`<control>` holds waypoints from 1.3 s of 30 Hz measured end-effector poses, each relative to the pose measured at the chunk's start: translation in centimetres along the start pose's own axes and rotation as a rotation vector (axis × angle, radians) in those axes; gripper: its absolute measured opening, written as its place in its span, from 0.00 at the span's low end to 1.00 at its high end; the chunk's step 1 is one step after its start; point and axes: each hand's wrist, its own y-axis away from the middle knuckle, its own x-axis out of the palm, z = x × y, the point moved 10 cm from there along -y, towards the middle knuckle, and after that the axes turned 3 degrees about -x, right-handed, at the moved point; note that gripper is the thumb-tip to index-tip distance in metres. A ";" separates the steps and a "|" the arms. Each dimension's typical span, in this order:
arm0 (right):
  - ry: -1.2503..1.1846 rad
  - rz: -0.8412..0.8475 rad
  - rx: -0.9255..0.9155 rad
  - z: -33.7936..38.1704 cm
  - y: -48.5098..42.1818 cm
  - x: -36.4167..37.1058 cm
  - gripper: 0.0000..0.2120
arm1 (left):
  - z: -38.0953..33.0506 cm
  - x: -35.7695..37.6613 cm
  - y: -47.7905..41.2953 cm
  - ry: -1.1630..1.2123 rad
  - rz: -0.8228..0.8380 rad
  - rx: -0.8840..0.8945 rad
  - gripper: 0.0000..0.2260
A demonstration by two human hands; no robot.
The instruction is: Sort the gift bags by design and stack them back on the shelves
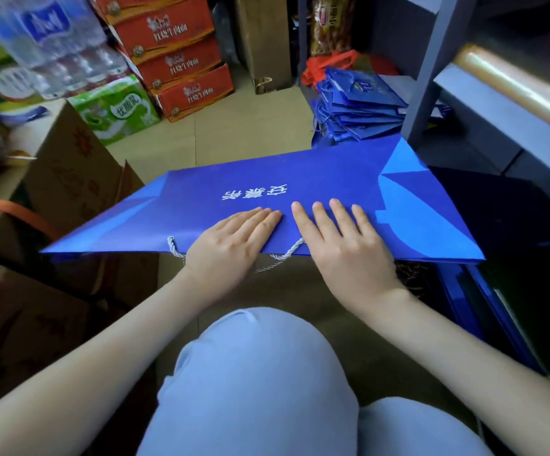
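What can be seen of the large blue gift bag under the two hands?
The large blue gift bag lies folded flat, wide face up, before the person's knees. It looks like smooth paper, deep blue with lighter blue patches at both ends and white characters in the middle. A white twisted cord handle shows at its near edge. The left hand and right hand press flat on it, fingers straight.
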 end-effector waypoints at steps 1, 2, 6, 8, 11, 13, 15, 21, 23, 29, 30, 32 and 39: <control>-0.009 0.020 0.005 0.1 -0.2 -0.1 0.21 | 0.2 -0.1 0.0 0.010 0.000 0.002 0.24; -0.018 0.035 0.009 0.1 -0.4 -0.3 0.21 | 0.3 -0.3 -0.1 0.017 -0.005 0.007 0.23; -0.019 0.044 0.032 -0.3 -0.6 -2.2 0.21 | 0.0 -1.6 -0.3 0.047 -0.069 0.027 0.21; 0.007 0.025 0.046 -0.2 -0.3 -3.7 0.21 | -0.5 -2.5 -0.4 0.088 -0.098 0.037 0.22; 0.071 -0.008 0.064 -0.9 0.0 -5.4 0.20 | -1.4 -3.3 -1.3 0.156 -0.120 0.044 0.26; 0.103 0.014 0.087 -2.0 0.4 -5.2 0.19 | -2.1 -2.8 -2.2 0.187 -0.115 0.061 0.26; 0.123 0.080 0.115 -3.2 1.6 -4.3 0.19 | -3.3 -1.7 -3.3 0.202 -0.116 0.109 0.24; 0.161 0.264 0.284 -7.2 7.4 -3.6 0.20 | -9.6 0.9 -6.2 0.287 -0.157 0.361 0.17; 0.173 0.326 0.368 -8.4 9.8 -3.8 0.20 | -12.1 1.9 -6.6 0.348 -0.148 0.423 0.16; 0.114 0.401 0.577 -12.1 16.6 -4.3 0.24 | -19.2 0.7 -7.3 0.404 -0.236 0.671 0.14; 0.122 0.403 0.603 -12.5 17.6 -4.8 0.25 | -20.3 0.1 -7.3 0.408 -0.251 0.710 0.14; 0.153 0.400 0.642 -13.0 19.4 -6.1 0.26 | -22.3 -0.9 -7.1 0.416 -0.269 0.797 0.15; 0.194 0.433 0.741 -14.0 24.1 -8.1 0.30 | -26.9 -1.4 -5.7 0.402 -0.315 1.008 0.12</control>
